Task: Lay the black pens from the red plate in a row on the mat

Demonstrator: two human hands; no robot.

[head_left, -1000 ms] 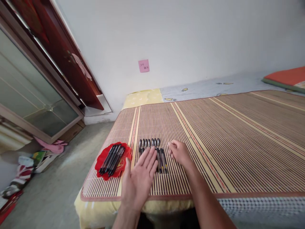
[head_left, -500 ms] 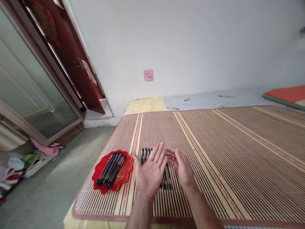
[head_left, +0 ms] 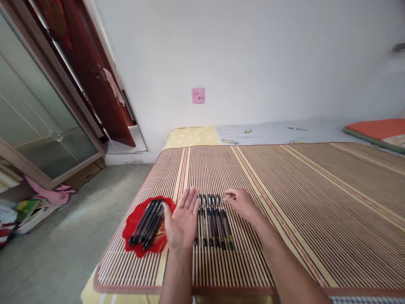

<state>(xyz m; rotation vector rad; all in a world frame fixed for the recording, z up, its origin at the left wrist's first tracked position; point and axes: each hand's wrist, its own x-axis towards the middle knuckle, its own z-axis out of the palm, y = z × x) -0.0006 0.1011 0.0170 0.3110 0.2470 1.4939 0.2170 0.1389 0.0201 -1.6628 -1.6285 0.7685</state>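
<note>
My left hand [head_left: 181, 223] is palm up with its fingers stretched out and nothing on it, between a red scalloped plate [head_left: 130, 219] and a row of pens. Several black pens [head_left: 147, 223] lie together on the plate. On the striped mat, several pen bodies [head_left: 215, 228] lie side by side, with a row of black caps [head_left: 209, 200] just beyond them. To the right of the caps is my right hand [head_left: 240, 202], its fingers curled together; what they hold, if anything, is hidden.
The striped mat [head_left: 300, 202] covers a bed against a white wall with a pink note [head_left: 198, 96]. An orange and green folded item [head_left: 376, 128] lies at the far right. A red door [head_left: 91, 71] and glass panel [head_left: 38, 97] stand left.
My hands have moved apart, the left one leftward and the right one slightly up and right. The pen bodies and caps between them now show more fully. The view has shifted slightly.
</note>
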